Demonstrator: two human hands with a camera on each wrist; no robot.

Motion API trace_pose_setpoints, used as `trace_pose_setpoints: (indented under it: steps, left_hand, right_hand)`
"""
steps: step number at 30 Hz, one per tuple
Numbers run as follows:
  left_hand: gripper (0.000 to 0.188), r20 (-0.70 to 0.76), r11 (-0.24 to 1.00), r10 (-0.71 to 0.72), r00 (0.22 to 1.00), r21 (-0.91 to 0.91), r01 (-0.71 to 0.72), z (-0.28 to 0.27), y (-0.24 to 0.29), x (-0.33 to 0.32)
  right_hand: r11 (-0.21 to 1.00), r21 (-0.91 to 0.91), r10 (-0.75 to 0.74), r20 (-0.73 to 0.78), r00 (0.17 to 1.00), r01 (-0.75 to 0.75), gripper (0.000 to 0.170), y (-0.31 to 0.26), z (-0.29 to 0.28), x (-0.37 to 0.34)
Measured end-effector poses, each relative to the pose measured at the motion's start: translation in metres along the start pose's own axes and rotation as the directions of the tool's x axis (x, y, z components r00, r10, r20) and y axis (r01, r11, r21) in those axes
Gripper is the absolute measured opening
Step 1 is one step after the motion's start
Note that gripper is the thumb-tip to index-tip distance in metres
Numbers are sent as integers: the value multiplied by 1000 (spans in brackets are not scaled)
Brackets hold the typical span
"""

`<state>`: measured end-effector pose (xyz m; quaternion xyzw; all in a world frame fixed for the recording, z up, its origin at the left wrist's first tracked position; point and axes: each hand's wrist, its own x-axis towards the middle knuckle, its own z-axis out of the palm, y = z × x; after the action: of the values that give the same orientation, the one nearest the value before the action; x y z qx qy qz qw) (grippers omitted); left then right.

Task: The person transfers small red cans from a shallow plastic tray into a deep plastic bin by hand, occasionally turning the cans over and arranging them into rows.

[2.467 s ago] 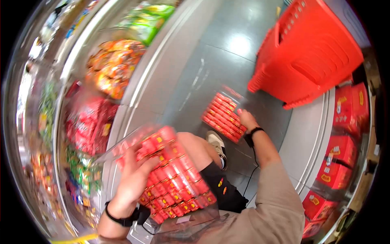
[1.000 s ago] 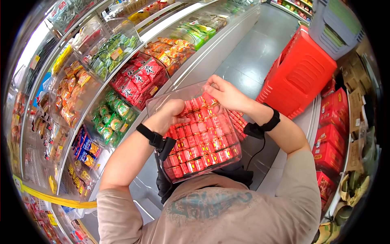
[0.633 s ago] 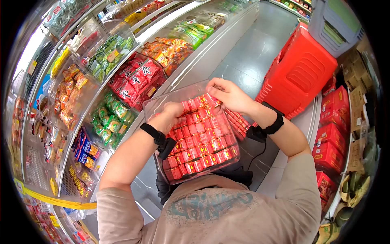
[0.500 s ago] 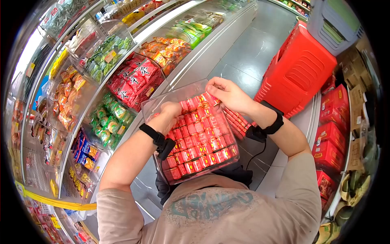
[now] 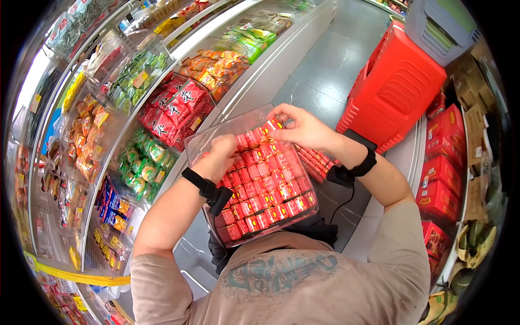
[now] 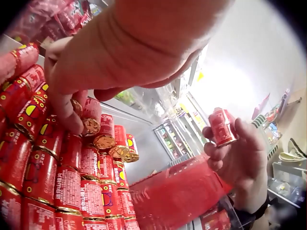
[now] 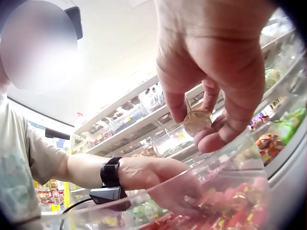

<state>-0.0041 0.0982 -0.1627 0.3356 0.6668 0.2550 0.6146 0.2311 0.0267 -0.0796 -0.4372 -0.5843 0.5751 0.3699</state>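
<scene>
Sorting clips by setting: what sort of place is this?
Probably a shop selling snacks: red packets and green packets sit grouped by kind, small tags mark them, and red boxes line the other side.

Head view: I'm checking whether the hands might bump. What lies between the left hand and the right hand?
In the head view, red rolls in the clear box lie between the left hand and the right hand, which pinches another roll.

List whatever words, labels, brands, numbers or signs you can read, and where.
None reads with certainty:
Red rolls: small pale print, too blurred.
Shirt: large faded lettering, upside down in the head view, unclear.
Red bags: bold dark characters, too small.
Red boxes: yellowish markings, too small.
Shelf tags: too small.
</scene>
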Motion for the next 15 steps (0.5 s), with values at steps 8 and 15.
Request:
trace_pose_setpoints:
  steps: [8,15]
  left_hand:
    - [23,116,992,-54,992,120,40,-2,35,-55]
    - [22,230,998,-42,972,48,32,-3,34,-63]
  right_hand:
    - [953,-224,-214,-18,977,204,48,1,-10,-2]
    - [908,-358,-257,-63,964,218,50,0,-3,0]
